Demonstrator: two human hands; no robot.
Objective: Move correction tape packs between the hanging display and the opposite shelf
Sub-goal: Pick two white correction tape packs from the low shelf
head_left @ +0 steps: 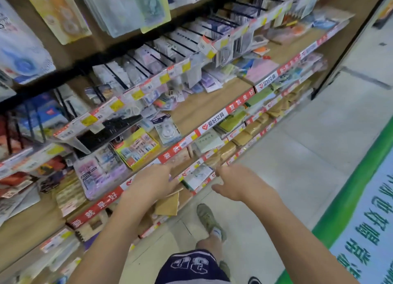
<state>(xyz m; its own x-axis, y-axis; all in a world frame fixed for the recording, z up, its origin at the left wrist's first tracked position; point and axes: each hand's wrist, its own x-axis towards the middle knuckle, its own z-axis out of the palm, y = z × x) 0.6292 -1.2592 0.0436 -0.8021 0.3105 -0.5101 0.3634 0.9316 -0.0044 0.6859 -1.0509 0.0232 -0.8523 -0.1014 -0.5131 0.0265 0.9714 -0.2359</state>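
1. So, both bare hands reach toward the front edge of the wooden shelf with the red-and-white label strip [214,122], and neither holds anything.
2. Left hand [148,183] is flat, fingers straight, fingertips at the strip's edge, just beside the flat lilac plastic-wrapped pack [100,177].
3. Right hand [240,186] hangs in front of the lower shelves, fingers loosely spread, thumb out.
4. A blister-carded white correction tape pack [168,128] lies on the shelf near its front edge, right of the yellow cardboard display box [138,147].
5. More clear carded packs hang on the black wire pegs [136,64] above; it's too blurry to tell what they are.
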